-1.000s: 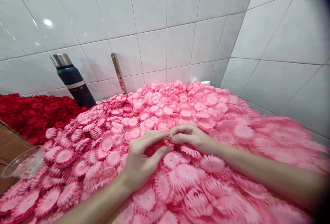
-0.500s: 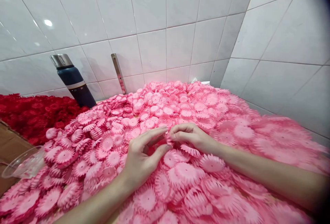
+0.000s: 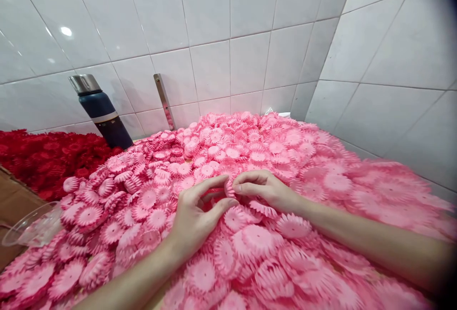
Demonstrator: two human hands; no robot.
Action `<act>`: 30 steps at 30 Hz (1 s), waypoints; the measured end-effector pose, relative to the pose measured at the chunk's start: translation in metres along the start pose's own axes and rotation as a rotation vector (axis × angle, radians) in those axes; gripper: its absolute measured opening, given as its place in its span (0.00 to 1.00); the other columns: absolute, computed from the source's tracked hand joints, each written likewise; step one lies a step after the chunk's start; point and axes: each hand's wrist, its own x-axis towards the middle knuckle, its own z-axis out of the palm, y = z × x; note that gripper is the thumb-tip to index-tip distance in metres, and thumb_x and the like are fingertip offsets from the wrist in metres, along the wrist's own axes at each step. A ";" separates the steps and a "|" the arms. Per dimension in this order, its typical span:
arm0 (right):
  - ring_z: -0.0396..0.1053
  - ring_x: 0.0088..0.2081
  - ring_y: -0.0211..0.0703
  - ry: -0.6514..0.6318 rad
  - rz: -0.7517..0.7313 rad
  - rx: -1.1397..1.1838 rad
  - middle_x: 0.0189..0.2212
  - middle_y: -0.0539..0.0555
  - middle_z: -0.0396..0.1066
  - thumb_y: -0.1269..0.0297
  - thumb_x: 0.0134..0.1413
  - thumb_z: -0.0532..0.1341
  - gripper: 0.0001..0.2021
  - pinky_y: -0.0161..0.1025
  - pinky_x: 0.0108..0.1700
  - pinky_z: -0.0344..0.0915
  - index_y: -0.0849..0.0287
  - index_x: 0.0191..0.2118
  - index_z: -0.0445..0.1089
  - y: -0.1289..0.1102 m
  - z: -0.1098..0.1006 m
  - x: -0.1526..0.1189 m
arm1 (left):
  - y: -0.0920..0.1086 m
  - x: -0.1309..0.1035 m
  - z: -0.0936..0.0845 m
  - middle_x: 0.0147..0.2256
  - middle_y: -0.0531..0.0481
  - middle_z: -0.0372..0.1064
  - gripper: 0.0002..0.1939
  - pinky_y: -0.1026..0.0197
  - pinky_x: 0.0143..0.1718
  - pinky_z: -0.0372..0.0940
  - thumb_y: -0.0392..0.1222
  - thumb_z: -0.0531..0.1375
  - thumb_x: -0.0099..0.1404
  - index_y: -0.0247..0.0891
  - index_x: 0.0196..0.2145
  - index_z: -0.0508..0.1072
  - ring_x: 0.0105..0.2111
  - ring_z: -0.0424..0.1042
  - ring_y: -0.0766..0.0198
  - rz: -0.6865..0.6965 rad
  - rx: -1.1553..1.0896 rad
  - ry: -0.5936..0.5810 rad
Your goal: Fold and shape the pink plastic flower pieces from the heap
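Note:
A small pink petal piece (image 3: 229,187) stands on edge between my two hands, above a wide heap of pink fringed discs (image 3: 259,239). My left hand (image 3: 200,212) curves round its left side, thumb and index finger at the piece's lower and upper edges. From the right, my right hand (image 3: 266,189) pinches the same piece between thumb and index finger. The other fingers of my right hand are folded and partly hidden.
A dark blue bottle (image 3: 106,115) stands by the tiled wall (image 3: 210,10), left of a metal strip (image 3: 164,102). Red petal pieces (image 3: 50,160) are heaped at the left, near a cardboard box (image 3: 17,195) and a clear plastic container (image 3: 37,224).
The pink piece between my fingers has turned and shows more of its fringed edge. Both hands have shifted only slightly.

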 end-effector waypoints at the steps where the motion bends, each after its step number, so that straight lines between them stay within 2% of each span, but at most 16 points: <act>1: 0.65 0.24 0.34 0.000 0.001 0.000 0.22 0.50 0.71 0.64 0.42 0.66 0.05 0.34 0.30 0.62 0.61 0.24 0.74 0.000 0.000 0.000 | -0.001 0.000 0.000 0.46 0.45 0.73 0.18 0.54 0.48 0.71 0.35 0.63 0.57 0.38 0.47 0.72 0.44 0.74 0.57 0.013 0.014 -0.002; 4: 0.65 0.23 0.34 -0.013 -0.005 0.010 0.21 0.49 0.71 0.64 0.42 0.66 0.06 0.34 0.28 0.62 0.61 0.24 0.74 0.000 0.000 0.000 | -0.002 -0.001 -0.002 0.49 0.45 0.70 0.18 0.53 0.50 0.69 0.33 0.61 0.59 0.41 0.48 0.72 0.48 0.71 0.56 0.044 0.058 -0.011; 7: 0.64 0.22 0.33 -0.023 0.011 0.035 0.20 0.49 0.71 0.64 0.41 0.66 0.06 0.34 0.27 0.62 0.62 0.23 0.74 0.000 -0.001 0.000 | -0.001 -0.001 -0.003 0.51 0.46 0.68 0.16 0.53 0.50 0.69 0.34 0.63 0.57 0.43 0.44 0.75 0.51 0.69 0.54 0.045 0.043 -0.024; 11: 0.65 0.24 0.34 -0.009 0.005 0.021 0.22 0.50 0.72 0.65 0.42 0.66 0.05 0.34 0.29 0.62 0.61 0.25 0.74 0.001 -0.001 0.000 | 0.002 -0.001 -0.002 0.47 0.46 0.71 0.14 0.56 0.45 0.72 0.35 0.64 0.55 0.41 0.42 0.76 0.47 0.71 0.56 0.011 0.011 0.006; 14: 0.66 0.26 0.35 -0.034 -0.020 -0.009 0.23 0.50 0.72 0.64 0.44 0.65 0.05 0.35 0.31 0.62 0.61 0.25 0.74 0.000 -0.002 0.000 | 0.002 0.000 -0.001 0.45 0.46 0.73 0.16 0.55 0.47 0.71 0.35 0.62 0.58 0.40 0.46 0.73 0.45 0.73 0.58 0.023 0.015 0.019; 20: 0.64 0.24 0.35 -0.058 -0.033 -0.017 0.21 0.50 0.70 0.63 0.44 0.65 0.06 0.35 0.31 0.62 0.61 0.24 0.73 -0.002 -0.002 -0.001 | 0.000 0.000 -0.003 0.49 0.46 0.71 0.16 0.52 0.50 0.68 0.34 0.60 0.60 0.43 0.46 0.74 0.51 0.69 0.54 0.102 0.241 -0.033; 26: 0.65 0.25 0.34 -0.081 -0.002 0.007 0.22 0.50 0.70 0.65 0.44 0.65 0.05 0.34 0.30 0.62 0.61 0.24 0.73 0.000 -0.002 -0.001 | 0.001 -0.001 -0.002 0.44 0.45 0.74 0.17 0.57 0.44 0.72 0.33 0.61 0.59 0.38 0.47 0.74 0.42 0.75 0.59 0.067 0.143 -0.023; 30: 0.64 0.24 0.34 -0.075 -0.002 -0.006 0.21 0.49 0.70 0.66 0.45 0.64 0.05 0.34 0.29 0.60 0.61 0.24 0.74 0.001 -0.002 -0.001 | 0.005 -0.001 -0.002 0.44 0.45 0.74 0.16 0.60 0.41 0.73 0.32 0.61 0.58 0.38 0.45 0.75 0.43 0.74 0.60 0.157 0.233 0.015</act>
